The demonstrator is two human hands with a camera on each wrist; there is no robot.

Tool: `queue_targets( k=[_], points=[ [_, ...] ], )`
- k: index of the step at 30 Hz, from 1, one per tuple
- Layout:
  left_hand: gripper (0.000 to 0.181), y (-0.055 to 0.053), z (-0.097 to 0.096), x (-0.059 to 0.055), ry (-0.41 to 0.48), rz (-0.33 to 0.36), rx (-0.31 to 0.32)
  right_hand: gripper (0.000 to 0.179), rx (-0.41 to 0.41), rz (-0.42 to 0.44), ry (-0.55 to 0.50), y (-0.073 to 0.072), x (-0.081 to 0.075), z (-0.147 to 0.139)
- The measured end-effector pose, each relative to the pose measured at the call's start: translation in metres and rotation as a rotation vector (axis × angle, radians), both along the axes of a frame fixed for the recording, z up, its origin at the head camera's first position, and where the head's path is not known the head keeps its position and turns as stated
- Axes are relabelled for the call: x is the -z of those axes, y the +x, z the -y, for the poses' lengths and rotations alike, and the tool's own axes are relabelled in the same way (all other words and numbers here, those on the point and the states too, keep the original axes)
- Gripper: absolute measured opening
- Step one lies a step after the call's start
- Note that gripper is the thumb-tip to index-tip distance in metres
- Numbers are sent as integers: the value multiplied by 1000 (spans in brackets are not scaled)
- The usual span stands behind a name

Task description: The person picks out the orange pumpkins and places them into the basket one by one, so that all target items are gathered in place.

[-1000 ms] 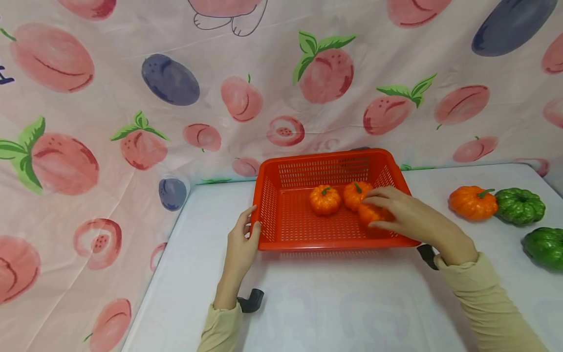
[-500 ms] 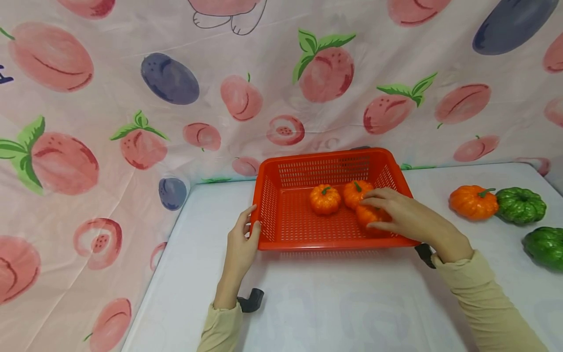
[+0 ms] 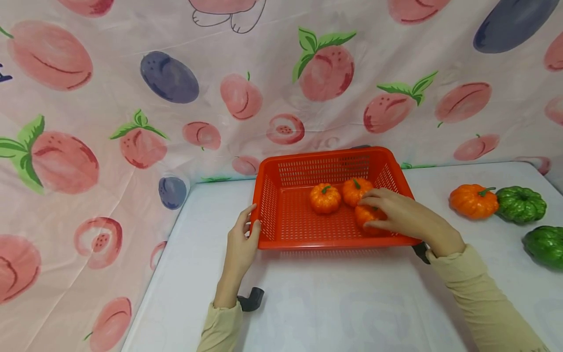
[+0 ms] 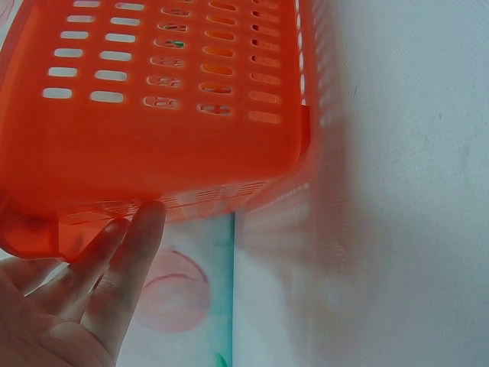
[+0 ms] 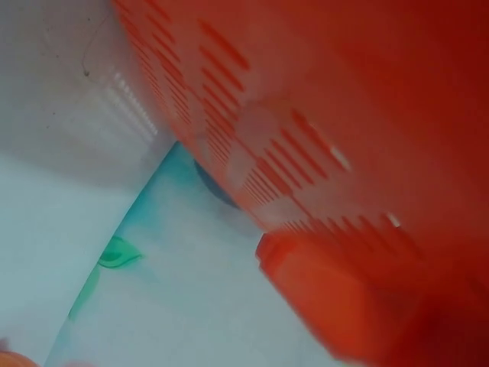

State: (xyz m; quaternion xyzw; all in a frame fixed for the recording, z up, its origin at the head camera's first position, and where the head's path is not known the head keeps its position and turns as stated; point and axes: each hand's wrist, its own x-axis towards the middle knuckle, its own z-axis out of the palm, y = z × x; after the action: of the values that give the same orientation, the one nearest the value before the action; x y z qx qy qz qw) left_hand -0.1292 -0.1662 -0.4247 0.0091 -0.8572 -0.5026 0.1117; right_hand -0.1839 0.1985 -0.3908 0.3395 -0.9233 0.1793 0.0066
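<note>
An orange-red plastic basket with slotted walls stands on the white table. My left hand holds its left rim, thumb at the rim and fingers against the outer wall; the left wrist view shows those fingers under the rim. Inside the basket, my right hand grips a small orange pumpkin near the right front corner, partly covered by the fingers. Two more small orange pumpkins lie in the basket, one pumpkin near the middle, another pumpkin just behind the gripped one. The right wrist view shows mainly the basket wall.
Right of the basket, an orange pumpkin touches a green pumpkin on the table. A darker green pumpkin sits nearer the right edge. A fruit-printed cloth hangs close behind the basket and along the left.
My right hand has shifted slightly left and inward with the small pumpkin at its fingers. My left hand and the basket stay in place.
</note>
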Motion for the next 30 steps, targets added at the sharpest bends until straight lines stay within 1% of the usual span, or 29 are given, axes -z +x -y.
queue_targets(
  k=[4, 10, 16, 23, 30],
  points=[
    [43, 0, 0, 0, 3, 5, -1, 44, -1, -7, 4, -3, 1, 2],
    [44, 0, -1, -1, 6, 16, -1, 44, 23, -18, 6, -4, 3, 4],
    [44, 0, -1, -3, 4, 7, 3, 49, 55, -42, 54, -5, 6, 6],
    [43, 0, -1, -3, -3, 6, 5, 52, 44, -70, 75, -6, 7, 7],
    [44, 1, -1, -2, 6, 15, 1, 52, 29, -68, 66, -5, 7, 7]
  ],
)
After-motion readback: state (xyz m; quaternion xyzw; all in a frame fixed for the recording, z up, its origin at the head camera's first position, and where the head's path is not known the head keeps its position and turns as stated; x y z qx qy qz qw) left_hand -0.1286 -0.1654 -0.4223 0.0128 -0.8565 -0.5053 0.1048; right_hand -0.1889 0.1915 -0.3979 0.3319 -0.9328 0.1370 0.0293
